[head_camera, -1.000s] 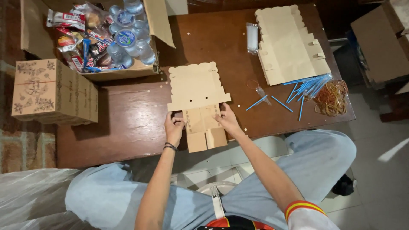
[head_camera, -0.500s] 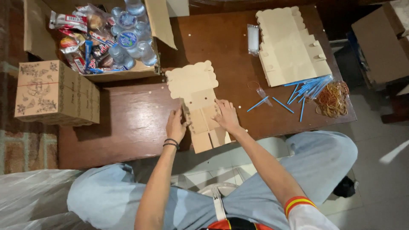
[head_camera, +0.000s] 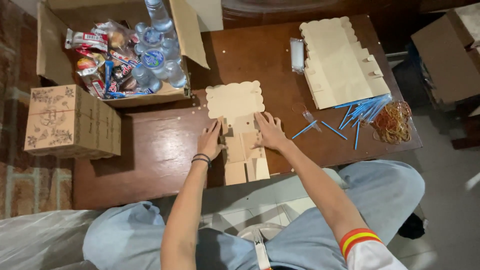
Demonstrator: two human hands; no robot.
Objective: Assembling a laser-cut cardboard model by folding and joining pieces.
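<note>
Both hands rest flat on a flat cardboard box blank (head_camera: 239, 131) that lies near the front edge of a dark wooden table (head_camera: 150, 150). The left hand (head_camera: 210, 141) presses on the blank's left side with its fingers spread and extended, gripping nothing; a dark band sits at that wrist. The right hand (head_camera: 269, 131) lies palm down on the blank's right side, fingers likewise splayed and open, holding nothing. The blank has a scalloped upper panel pointing away from the person and narrower flaps reaching toward the table's near edge (the lowest flaps lie right at it).

To the right, well apart from the hands, a stack of similar blanks (head_camera: 342, 62) lies on the table, with a small clear packet (head_camera: 297, 54) just beside its left edge. Blue straws (head_camera: 357, 112) are scattered near a heap of rubber bands (head_camera: 392, 121) at the table's right end. At the far left an open carton (head_camera: 120, 45) holds water cups and snack packets, and a closed printed box (head_camera: 70, 121) stands in front of it.
</note>
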